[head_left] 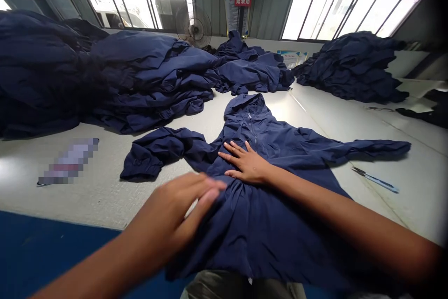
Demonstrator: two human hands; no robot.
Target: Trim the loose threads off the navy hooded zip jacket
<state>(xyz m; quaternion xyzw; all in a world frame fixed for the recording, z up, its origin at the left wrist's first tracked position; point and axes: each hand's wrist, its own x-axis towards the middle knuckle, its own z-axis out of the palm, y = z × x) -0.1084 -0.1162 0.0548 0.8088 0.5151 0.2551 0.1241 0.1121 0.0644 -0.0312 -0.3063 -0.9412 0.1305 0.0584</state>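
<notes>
A navy hooded jacket lies spread on the white table, with its hood pointing away from me and its sleeves out to both sides. The left sleeve on the picture is bunched, and the other stretches out flat. My right hand rests palm down on the jacket's chest, fingers spread, just below the zip. My left hand, blurred with motion, sits over the jacket's near left edge. It holds nothing that I can see. The jacket's lower part is gathered in soft folds near me.
Large piles of navy jackets fill the far table, with another pile at the right. Blue-handled scissors lie right of the jacket. A pixelated flat object lies at the left. A fan stands behind.
</notes>
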